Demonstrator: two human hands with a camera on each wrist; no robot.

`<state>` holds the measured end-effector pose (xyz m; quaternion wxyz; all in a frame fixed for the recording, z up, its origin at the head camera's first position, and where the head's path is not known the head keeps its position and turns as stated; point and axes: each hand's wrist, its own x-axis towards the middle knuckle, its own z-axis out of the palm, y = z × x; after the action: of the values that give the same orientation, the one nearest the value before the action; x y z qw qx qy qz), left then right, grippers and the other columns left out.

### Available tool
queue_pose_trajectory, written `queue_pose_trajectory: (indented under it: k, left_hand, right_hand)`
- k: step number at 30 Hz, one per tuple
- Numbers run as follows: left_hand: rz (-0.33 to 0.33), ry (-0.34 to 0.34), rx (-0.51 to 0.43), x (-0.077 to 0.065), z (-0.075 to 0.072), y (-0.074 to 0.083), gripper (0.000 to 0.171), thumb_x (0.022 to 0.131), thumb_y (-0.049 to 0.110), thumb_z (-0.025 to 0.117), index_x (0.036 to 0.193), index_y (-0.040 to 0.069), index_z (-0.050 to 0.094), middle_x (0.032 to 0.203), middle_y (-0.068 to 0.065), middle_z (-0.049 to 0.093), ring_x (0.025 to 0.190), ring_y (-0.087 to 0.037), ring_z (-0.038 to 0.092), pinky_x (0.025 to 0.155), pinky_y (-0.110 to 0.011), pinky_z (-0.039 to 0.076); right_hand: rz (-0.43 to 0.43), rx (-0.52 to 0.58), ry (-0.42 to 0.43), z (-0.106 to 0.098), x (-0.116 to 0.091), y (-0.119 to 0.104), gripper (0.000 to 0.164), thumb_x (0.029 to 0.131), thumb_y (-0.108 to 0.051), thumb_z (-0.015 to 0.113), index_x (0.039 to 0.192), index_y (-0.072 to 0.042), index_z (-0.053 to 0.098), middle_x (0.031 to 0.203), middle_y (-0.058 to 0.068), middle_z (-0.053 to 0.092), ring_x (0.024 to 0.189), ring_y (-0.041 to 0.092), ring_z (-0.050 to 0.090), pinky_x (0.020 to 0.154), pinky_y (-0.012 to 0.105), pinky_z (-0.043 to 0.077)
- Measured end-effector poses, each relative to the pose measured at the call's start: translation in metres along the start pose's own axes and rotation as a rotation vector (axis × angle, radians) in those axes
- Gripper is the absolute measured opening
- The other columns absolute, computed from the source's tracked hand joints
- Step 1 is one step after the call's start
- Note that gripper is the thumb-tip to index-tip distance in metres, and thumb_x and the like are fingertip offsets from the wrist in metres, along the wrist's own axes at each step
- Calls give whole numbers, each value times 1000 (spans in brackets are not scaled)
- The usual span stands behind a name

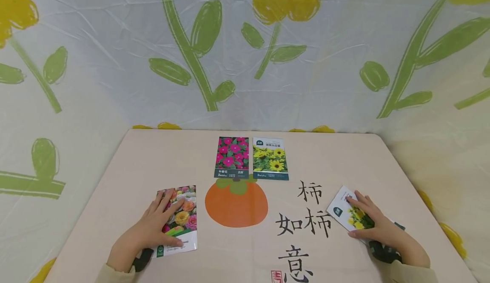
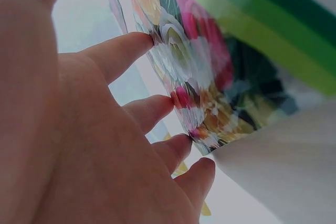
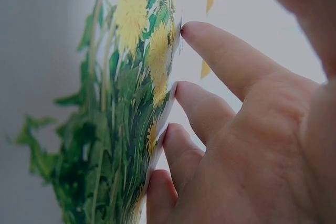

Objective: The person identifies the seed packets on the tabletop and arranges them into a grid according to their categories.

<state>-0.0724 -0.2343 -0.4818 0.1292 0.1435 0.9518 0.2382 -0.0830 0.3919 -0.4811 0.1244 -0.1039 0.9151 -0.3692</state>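
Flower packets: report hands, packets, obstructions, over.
Left hand touching multicoloured-flower packet. Right hand touching angled dandelion packet. Pink-flower packet and sunflower packet lie farther back, seemingly in neither hand's way.

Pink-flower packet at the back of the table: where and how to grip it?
I'd probably pinch the pink-flower packet by its left edge, coming from the left: it lies flat, and the yellow-flower packet sits close along its right edge.

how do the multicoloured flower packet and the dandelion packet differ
The multicoloured flower packet shows blooms of several colours; the dandelion packet shows yellow ones. The multicoloured flower packet lies nearly straight; the dandelion packet is turned diagonally. Both carry flower pictures and white areas.
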Motion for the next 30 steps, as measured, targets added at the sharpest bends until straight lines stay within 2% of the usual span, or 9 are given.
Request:
queue_pose_trajectory:
  k: [30]
  left_hand:
    - [30, -54, 3, 14, 4, 13, 111, 64, 60, 84, 155, 18, 36, 165, -17, 5, 147, -48, -3, 108, -75, 12]
  right_hand:
    - [-11, 12, -2, 0, 0, 1, 91, 75, -18, 83, 151, -5, 34, 161, 31, 4, 143, 56, -13, 94, 86, 0]
